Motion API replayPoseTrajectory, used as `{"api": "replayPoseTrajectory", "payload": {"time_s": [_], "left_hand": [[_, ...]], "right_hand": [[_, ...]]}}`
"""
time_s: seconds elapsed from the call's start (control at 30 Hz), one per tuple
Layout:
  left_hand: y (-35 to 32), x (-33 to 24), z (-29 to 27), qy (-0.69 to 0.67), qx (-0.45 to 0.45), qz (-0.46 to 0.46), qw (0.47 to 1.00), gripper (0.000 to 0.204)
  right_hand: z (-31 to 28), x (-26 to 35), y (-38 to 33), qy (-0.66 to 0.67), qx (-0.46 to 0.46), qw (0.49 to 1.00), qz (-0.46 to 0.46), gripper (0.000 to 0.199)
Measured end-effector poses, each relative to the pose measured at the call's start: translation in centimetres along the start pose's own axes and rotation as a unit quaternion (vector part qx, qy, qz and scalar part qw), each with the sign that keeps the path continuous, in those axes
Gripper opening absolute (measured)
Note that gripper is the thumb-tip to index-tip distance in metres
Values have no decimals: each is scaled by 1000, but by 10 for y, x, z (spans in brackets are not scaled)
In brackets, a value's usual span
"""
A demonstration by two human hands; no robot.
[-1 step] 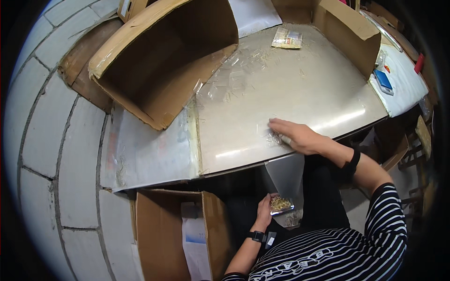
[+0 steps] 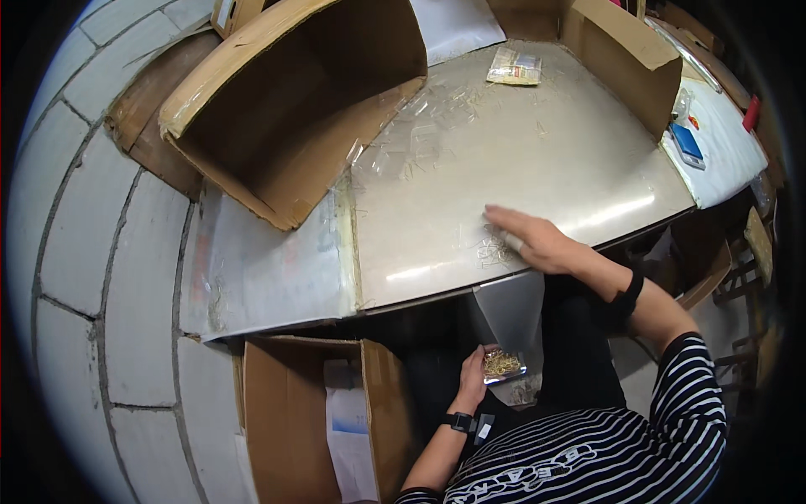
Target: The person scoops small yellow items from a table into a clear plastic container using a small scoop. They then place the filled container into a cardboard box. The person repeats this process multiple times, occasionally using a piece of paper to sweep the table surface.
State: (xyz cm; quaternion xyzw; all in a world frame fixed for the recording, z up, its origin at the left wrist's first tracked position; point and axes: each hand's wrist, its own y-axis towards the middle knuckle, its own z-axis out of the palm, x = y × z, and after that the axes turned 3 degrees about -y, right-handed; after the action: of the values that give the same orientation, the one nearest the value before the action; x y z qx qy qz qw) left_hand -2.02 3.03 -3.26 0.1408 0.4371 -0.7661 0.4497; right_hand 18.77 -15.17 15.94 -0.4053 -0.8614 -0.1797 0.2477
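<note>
My right hand (image 2: 541, 241) lies with its fingers stretched out over the metal table top (image 2: 537, 168) near its front edge. Next to its palm is a small scatter of thin, silvery wire-like pieces (image 2: 494, 251). Below the table edge, my left hand (image 2: 473, 374) is closed on the side of a small clear packet (image 2: 502, 366) filled with gold-coloured, thin pieces. The packet sits beneath the lower end of a grey sheet chute (image 2: 512, 307) that hangs from the table edge. What the small pieces are is too fine to tell.
A large open cardboard box (image 2: 294, 109) lies on its side at the table's left. Clear plastic pieces (image 2: 411, 143) and loose thin bits are strewn beside it. A printed packet (image 2: 514, 67) rests farther back. A blue pocket scale (image 2: 687, 144) sits at right; another open box (image 2: 290, 420) stands lower left.
My right hand has shifted slightly away from the table's front edge, uncovering more of the silvery pieces. My left hand stays with the packet under the chute.
</note>
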Motion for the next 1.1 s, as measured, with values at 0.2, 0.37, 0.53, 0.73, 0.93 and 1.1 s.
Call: {"api": "replayPoseTrajectory", "payload": {"time_s": [0.2, 0.37, 0.53, 0.73, 0.93, 1.1], "left_hand": [[12, 7, 8, 2, 12, 6, 1000, 42], [15, -4, 30, -5, 3, -8, 1000, 36], [15, -1, 36, -13, 0, -24, 1000, 32], [-5, 7, 29, -32, 48, -63, 996, 44], [-36, -8, 34, 3, 88, -12, 996, 42], [-61, -37, 66, 47, 85, 10, 995, 36]], "right_hand": [[36, 11, 12, -75, -59, 995, -24, 48], [58, 45, -44, -156, -88, 980, -85, 47], [46, 65, -117, -61, -59, 994, -75, 50], [40, 42, -181, 21, -55, 997, 55, 32], [58, 48, -192, 74, -35, 996, 39, 35], [75, 58, -173, 146, 3, 987, 74, 42]]}}
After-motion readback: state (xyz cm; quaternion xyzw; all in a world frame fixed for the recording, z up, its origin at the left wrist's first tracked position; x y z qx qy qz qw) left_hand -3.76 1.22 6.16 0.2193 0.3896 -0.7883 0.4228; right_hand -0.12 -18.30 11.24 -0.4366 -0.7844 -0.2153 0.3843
